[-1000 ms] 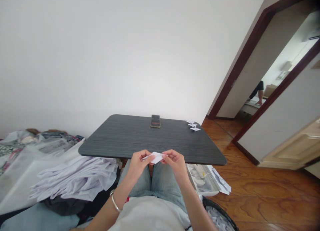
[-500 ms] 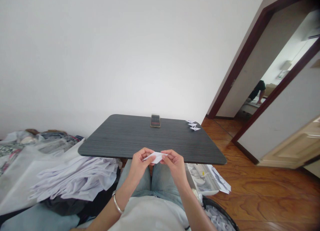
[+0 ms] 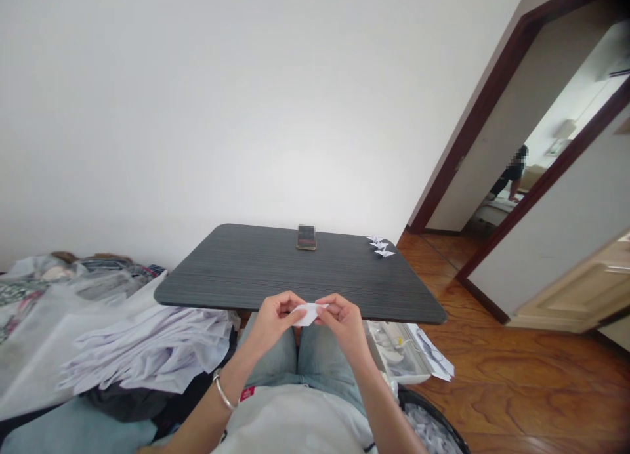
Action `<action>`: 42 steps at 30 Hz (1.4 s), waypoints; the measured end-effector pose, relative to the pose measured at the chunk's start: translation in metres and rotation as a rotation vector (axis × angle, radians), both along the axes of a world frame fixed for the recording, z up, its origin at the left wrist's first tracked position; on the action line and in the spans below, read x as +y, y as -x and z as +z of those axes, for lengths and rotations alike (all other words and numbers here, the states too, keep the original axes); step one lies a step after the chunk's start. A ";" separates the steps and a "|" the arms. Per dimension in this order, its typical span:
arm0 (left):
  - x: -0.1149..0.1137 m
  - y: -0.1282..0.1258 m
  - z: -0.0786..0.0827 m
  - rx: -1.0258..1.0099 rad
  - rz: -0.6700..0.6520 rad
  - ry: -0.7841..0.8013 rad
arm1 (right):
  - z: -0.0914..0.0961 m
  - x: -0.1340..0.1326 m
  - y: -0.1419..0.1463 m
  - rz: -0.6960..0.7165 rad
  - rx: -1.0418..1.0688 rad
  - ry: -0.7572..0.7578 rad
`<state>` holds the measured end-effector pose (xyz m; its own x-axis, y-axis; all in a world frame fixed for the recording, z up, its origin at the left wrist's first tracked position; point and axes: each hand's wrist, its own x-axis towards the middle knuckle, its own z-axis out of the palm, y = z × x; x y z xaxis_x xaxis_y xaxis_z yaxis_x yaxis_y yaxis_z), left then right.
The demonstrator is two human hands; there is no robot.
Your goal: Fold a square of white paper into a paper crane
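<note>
A small folded piece of white paper (image 3: pixel 308 315) is held between my two hands, just above the near edge of the dark table (image 3: pixel 246 264). My left hand (image 3: pixel 276 315) pinches its left end between thumb and fingers. At its right end, my right hand (image 3: pixel 339 313) grips it the same way. Parts of the paper are covered by the fingertips. Several folded paper cranes (image 3: pixel 381 247) stand in a row at the table's far right corner.
A phone-like dark device (image 3: pixel 306 237) lies near the table's back edge. White cloth-like sheets (image 3: pixel 152 349) are heaped at left. To the right are an open box (image 3: pixel 401 352) and a black bin (image 3: pixel 433 428) of paper pieces. A person (image 3: pixel 512 175) is beyond the doorway.
The folded paper has shifted in my fingers and now shows a different outline. My left forearm has moved slightly left. The person in the far room shows more of their upper body.
</note>
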<state>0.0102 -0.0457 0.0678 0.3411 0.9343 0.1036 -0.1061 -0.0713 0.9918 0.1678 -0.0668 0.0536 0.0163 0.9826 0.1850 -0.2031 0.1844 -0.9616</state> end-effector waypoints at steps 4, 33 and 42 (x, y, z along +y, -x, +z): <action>0.000 -0.001 -0.004 0.019 0.023 -0.021 | -0.001 0.002 -0.002 0.012 -0.036 0.025; 0.000 0.007 0.006 0.009 0.015 0.003 | 0.005 -0.001 -0.008 0.126 0.053 0.082; -0.001 0.008 0.008 0.032 0.028 -0.007 | 0.006 -0.001 -0.007 0.083 0.110 0.116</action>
